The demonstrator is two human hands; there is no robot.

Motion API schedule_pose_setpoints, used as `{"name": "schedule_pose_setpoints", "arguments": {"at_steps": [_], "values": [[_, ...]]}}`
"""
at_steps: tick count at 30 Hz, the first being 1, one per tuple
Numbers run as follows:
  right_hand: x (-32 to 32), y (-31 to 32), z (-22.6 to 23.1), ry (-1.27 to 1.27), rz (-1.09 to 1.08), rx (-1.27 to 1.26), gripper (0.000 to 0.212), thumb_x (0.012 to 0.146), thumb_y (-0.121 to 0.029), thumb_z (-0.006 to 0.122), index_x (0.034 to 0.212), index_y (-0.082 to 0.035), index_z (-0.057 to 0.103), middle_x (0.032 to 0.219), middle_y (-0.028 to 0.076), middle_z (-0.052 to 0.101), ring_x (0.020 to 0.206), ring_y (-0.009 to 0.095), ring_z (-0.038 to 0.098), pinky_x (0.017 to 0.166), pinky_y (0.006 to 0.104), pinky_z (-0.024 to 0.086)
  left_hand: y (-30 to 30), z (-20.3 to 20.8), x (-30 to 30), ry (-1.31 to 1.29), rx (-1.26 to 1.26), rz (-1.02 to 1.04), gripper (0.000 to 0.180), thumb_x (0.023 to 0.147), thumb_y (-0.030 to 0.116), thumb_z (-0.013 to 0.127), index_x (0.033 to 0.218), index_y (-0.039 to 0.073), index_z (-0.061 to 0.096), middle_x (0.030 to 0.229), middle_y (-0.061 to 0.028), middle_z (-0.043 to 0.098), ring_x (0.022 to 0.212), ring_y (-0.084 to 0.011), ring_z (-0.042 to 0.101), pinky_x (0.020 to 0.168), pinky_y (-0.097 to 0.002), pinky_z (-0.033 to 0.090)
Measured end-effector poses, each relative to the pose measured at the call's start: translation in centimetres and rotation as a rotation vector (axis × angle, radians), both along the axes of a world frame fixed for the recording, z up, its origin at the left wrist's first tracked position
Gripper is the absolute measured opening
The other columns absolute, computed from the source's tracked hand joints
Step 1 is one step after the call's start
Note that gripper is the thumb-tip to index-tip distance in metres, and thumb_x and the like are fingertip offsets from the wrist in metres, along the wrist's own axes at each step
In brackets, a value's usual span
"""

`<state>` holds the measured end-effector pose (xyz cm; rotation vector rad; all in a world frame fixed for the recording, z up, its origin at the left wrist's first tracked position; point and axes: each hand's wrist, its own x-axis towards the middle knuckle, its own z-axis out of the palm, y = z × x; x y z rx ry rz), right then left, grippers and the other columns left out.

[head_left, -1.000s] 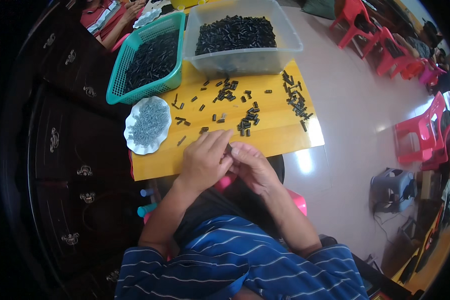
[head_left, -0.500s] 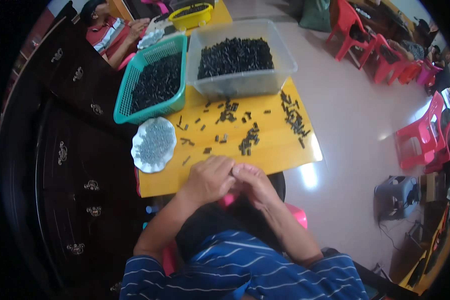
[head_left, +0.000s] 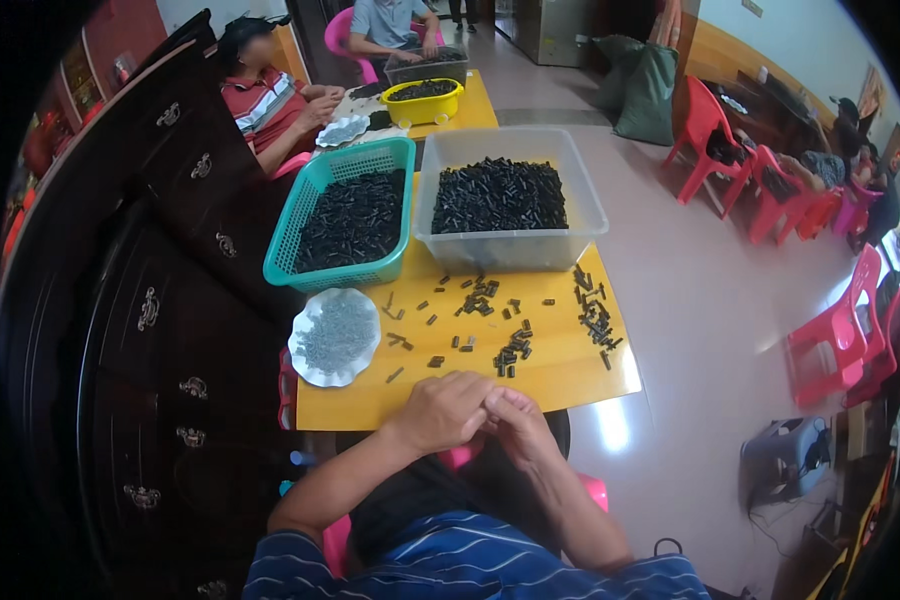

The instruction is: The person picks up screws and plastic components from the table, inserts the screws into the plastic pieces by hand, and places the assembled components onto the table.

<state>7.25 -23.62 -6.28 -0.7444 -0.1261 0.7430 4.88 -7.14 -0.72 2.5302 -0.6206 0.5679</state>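
My left hand and my right hand meet at the near edge of the yellow table, fingers pinched together. Whatever lies between the fingertips is hidden. Just beyond them, small black tube-like pieces are scattered and heaped on the tabletop, with another strip of them along the right edge. To the left is a white wavy-rimmed plate of tiny silvery-grey parts. Behind stand a teal slotted basket and a clear plastic bin, both holding many black pieces.
A dark wooden cabinet lines the left side. At the far end, one person sits at left and another behind, near a yellow tub of black pieces. Red plastic chairs and a grey stool stand right.
The view has tilted upward, so the table sits lower in the picture and a second person shows at the far end. My hands stay pressed together, with little visible change in grip.
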Motion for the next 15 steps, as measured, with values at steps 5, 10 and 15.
{"name": "schedule_pose_setpoints", "arguments": {"at_steps": [5,10,15], "values": [[-0.2,0.2,-0.9,0.003,-0.002,-0.011,0.019,0.097,-0.025,0.062,0.098,-0.006,0.066,0.085,0.0,0.065,0.078,0.01,0.06,0.075,0.0263,0.048,0.2,-0.6,-0.5,-0.029,-0.001,0.016,0.025,0.074,0.011,0.068,0.097,0.005,0.064,0.083,-0.0107,0.066,0.072,-0.0287,0.067,0.064,-0.0392,0.054],[-0.2,0.3,0.4,-0.038,0.018,-0.059,0.022,0.097,-0.026,0.062,0.101,-0.005,0.066,0.088,0.001,0.065,0.083,0.012,0.062,0.077,0.0264,0.049,0.3,0.2,-0.8,0.025,-0.074,0.027,0.031,0.074,0.013,0.07,0.104,0.005,0.065,0.082,-0.0104,0.066,0.072,-0.0309,0.067,0.066,-0.0396,0.055],[-0.2,0.0,-0.7,-0.107,-0.021,-0.185,0.028,0.096,-0.031,0.065,0.103,-0.004,0.066,0.089,0.002,0.065,0.083,0.012,0.062,0.076,0.026,0.049,0.6,1.9,-1.3,0.103,-0.219,-0.038,0.03,0.077,0.011,0.072,0.107,0.008,0.068,0.084,-0.01,0.067,0.072,-0.0304,0.067,0.068,-0.0384,0.054]]}}
